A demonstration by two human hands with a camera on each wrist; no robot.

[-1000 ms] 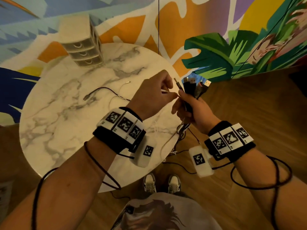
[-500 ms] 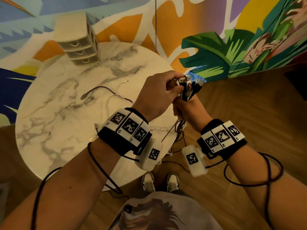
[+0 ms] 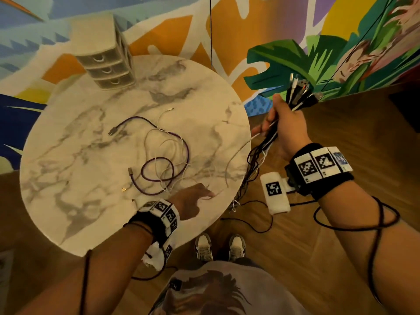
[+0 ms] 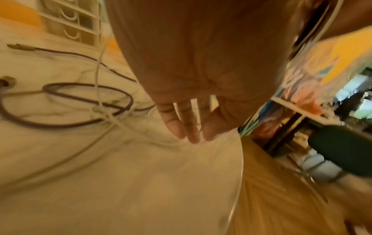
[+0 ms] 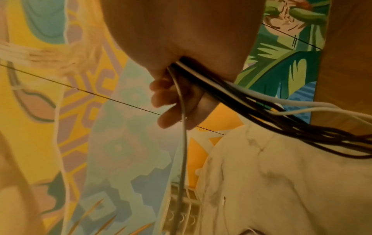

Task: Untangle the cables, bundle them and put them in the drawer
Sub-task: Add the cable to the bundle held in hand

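Left fingers (image 4: 177,125): hanging straight, apart, over marble table (image 3: 68,155), holding nothing.
Purple cable (image 3: 181,142): lying just beyond, looped.
Right hand (image 3: 286,123): clutching cable bundle (image 3: 297,92) off-table.

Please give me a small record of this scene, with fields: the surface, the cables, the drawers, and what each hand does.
surface: round white marble table
cables on table: purple braided cable tangled with thin white cable
cables in hand: bunch of black and white cables, plugs up, tails hanging past the table edge
drawers: small beige three-drawer unit at the far edge, all drawers closed
left hand: fingers straight, low over the table near the tangle, holding nothing
right hand: grips the bunch beside the table
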